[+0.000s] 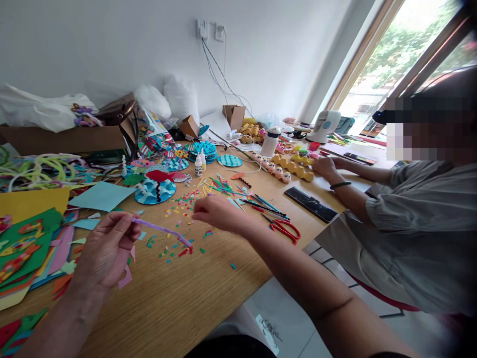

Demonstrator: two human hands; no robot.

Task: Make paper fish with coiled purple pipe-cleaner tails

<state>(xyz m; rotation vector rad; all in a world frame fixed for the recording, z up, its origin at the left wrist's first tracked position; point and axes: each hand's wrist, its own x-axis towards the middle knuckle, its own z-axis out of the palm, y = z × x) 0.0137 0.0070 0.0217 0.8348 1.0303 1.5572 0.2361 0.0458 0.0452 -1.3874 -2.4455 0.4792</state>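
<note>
The table (160, 308) extends beneath the fingers of both hands and supports the items listed. Left hand (112, 243): thumb and forefinger pinch one end of the purple stem (166, 230), probably to leave its length exposed; the stem projects rightward from these fingertips. Right hand (212, 213): fingers curled, near the stem's free end; whether they grip anything cannot be told. Blue paper (102, 198) lies beyond the left fingers, apparently set aside. The disc (143, 192) sits between and beyond both sets of fingers. Scissors (288, 229) lie right of the right fingers, handles toward the table edge, presumably for ready pick-up. Scraps (233, 266) lie scattered around the right fingers, likely as offcuts
</note>
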